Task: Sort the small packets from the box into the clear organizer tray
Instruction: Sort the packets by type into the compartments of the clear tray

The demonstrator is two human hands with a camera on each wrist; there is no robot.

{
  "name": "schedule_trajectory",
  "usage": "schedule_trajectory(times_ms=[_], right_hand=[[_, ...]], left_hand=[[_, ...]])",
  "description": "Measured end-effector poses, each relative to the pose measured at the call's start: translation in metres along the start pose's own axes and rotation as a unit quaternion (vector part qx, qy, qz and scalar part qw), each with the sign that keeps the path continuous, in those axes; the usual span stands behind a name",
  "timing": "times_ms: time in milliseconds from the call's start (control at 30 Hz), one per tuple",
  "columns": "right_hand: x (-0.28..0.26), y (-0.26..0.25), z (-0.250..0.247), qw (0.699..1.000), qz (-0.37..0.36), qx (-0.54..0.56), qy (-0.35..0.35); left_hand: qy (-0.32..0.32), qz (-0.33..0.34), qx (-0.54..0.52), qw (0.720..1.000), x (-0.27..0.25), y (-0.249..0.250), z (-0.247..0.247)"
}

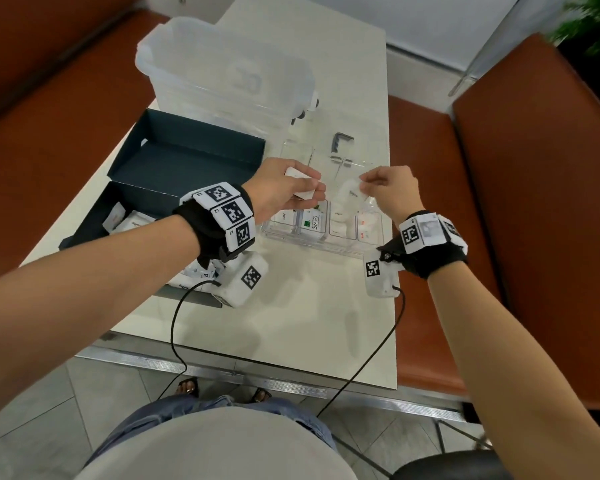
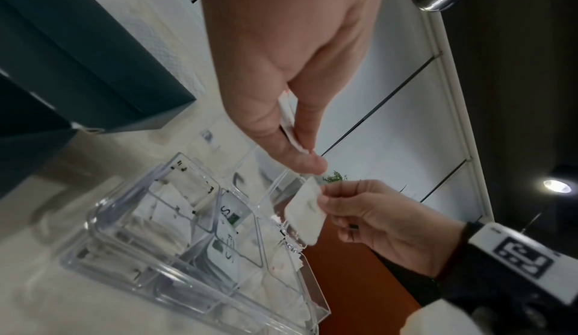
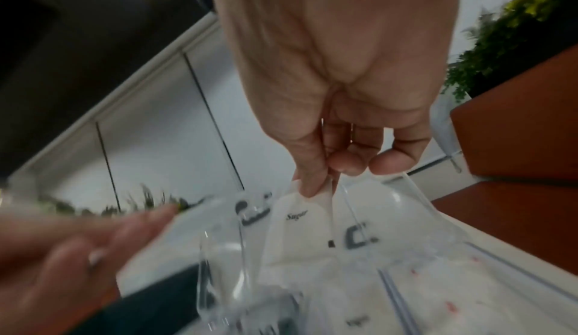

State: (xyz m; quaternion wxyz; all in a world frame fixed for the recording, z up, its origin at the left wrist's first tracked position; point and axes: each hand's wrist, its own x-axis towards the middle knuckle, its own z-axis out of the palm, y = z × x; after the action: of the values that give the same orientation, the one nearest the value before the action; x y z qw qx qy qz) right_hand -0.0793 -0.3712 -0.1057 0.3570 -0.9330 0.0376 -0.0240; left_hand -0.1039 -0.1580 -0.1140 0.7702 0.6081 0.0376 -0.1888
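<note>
Over the clear organizer tray (image 1: 310, 242), my left hand (image 1: 314, 192) holds a few white packets (image 1: 297, 174) between thumb and fingers; the left wrist view shows a thin packet (image 2: 290, 127) edge-on in that pinch. Just to its right, my right hand (image 1: 363, 180) pinches the top of a white sugar packet (image 1: 351, 192) that hangs above the tray's compartments. The same packet (image 3: 300, 231) reads "Sugar" in the right wrist view. Several compartments hold sorted packets, one of them a Stevia packet (image 1: 314, 221). More packets (image 1: 132, 224) lie in the dark box (image 1: 90, 223) at the left.
The box's dark lid (image 1: 187, 157) lies open behind it. A large translucent bin (image 1: 222, 74) stands at the back of the white table (image 1: 291, 323). Orange benches (image 1: 534, 202) flank the table. Cables hang from both wrist units over the front edge.
</note>
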Motion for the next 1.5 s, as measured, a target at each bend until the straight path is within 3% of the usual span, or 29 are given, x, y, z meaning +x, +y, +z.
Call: schedule_trajectory(times_ms=[300,533,700,867,1067,1200,1333,1400,1500], right_hand=[[-0.004,0.012,0.039,0.977,0.012,-0.208,-0.051],[-0.007,0.022,0.049,0.962,-0.002,-0.258,-0.088],[-0.007,0.028,0.049,0.957,-0.062,-0.272,-0.084],[-0.011,0.031,0.046,0.944,-0.105,-0.313,-0.020],[-0.014,0.024,0.054,0.907,-0.066,-0.406,-0.093],[-0.012,0.021,0.058,0.914,-0.051,-0.390,-0.104],[-0.015,0.018,0.051,0.922,-0.060,-0.366,-0.114],[-0.017,0.014,0.041,0.943,-0.060,-0.316,-0.081],[-0.017,0.006,0.018,0.988,-0.050,-0.145,-0.011]], left_hand=[[0.010,0.003,0.011,1.000,-0.003,0.003,0.003],[0.013,-0.002,0.009,1.000,-0.005,0.003,0.002],[0.013,-0.006,0.006,1.000,-0.006,0.004,0.003],[0.019,-0.009,-0.003,1.000,-0.006,0.005,0.004],[0.024,-0.060,-0.072,0.995,-0.004,0.012,0.011],[0.018,-0.082,-0.174,0.981,-0.002,0.014,0.014],[0.002,-0.072,-0.136,0.988,0.002,0.013,0.020],[-0.006,-0.061,-0.094,0.994,0.005,0.011,0.023],[0.001,-0.034,-0.042,0.999,0.008,0.011,0.027]])
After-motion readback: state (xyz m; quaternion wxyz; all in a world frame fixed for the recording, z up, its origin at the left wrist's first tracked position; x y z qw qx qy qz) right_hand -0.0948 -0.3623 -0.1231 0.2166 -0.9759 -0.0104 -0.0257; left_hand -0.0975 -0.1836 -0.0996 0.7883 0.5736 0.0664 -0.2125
